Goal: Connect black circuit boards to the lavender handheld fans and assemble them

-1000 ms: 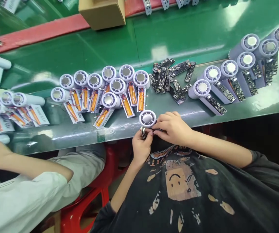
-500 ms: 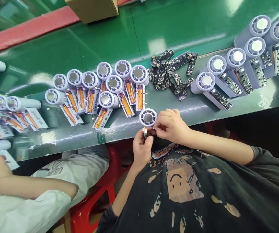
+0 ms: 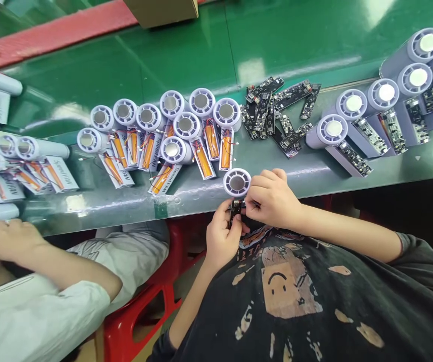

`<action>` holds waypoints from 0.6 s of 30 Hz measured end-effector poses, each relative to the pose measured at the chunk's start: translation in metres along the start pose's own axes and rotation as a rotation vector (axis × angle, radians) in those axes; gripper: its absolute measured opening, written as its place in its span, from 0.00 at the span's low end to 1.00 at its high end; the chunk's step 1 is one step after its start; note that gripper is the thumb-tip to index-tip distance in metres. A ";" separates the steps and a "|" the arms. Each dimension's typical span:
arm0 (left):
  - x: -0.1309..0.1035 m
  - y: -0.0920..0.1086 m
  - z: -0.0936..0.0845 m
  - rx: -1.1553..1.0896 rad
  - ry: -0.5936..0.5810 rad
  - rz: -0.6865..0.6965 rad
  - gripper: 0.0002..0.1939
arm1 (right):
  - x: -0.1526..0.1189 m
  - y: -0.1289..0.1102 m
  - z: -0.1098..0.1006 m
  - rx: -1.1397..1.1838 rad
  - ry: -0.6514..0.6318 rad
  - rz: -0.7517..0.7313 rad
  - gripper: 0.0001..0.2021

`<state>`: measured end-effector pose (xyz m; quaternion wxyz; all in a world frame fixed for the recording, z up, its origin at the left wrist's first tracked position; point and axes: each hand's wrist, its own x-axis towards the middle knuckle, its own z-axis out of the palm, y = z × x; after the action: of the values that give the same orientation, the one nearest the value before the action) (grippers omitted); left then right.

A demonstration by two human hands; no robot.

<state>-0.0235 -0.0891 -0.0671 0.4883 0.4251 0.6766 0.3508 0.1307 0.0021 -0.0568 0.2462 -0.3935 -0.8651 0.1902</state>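
My left hand (image 3: 223,235) is closed on a small black circuit board (image 3: 235,210) below a pale purple fan unit (image 3: 237,182) at the table's front edge. My right hand (image 3: 272,197) pinches at the board's upper right side, its fingertips against something too small to make out. The fan's round end, with a silver disc in its centre, faces up. Its lower part is hidden behind my hands. Beyond my hands lies a loose pile of black circuit boards (image 3: 265,113).
Several fan units with orange batteries (image 3: 227,148) stand to the left. Fan units with fitted boards (image 3: 331,131) line the right. A co-worker's arm (image 3: 61,261) is at the lower left, by a red stool (image 3: 137,322). A cardboard box (image 3: 163,11) is at the top.
The board in my left hand has turned so that its dark face shows. My right fingers stay close beside it. The view has shifted slightly, and the co-worker's hand has moved.
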 end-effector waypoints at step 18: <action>0.005 -0.009 0.005 0.164 0.125 0.301 0.20 | -0.002 0.001 0.006 -0.161 0.046 -0.105 0.12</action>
<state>-0.0218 -0.0881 -0.0785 0.3509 0.5372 0.6610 0.3891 0.1290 0.0000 -0.0631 0.2431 -0.3706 -0.8911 0.0977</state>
